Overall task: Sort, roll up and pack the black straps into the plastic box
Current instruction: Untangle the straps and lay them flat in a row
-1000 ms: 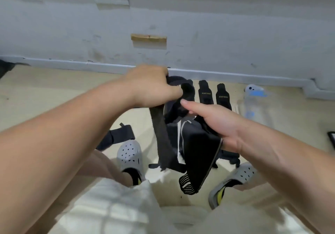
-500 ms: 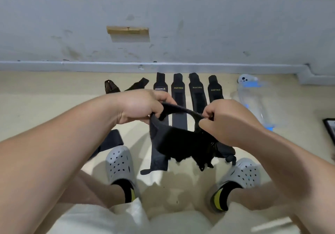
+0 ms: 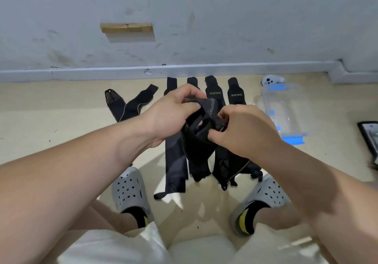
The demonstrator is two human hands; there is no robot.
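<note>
Black strap [image 3: 196,148] in left hand [image 3: 171,118], right hand [image 3: 243,133]; plastic box [image 3: 284,108] apart.

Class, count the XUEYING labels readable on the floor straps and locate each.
2. One label lies just right of the left hand; the other lies further right, nearer the box. That hand and the right hand may hide more.

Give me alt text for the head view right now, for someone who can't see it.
The left hand and right hand grip one bunched black strap above the floor. Behind it, more straps lie in a row near the wall, with the clear plastic box to their right.
</note>
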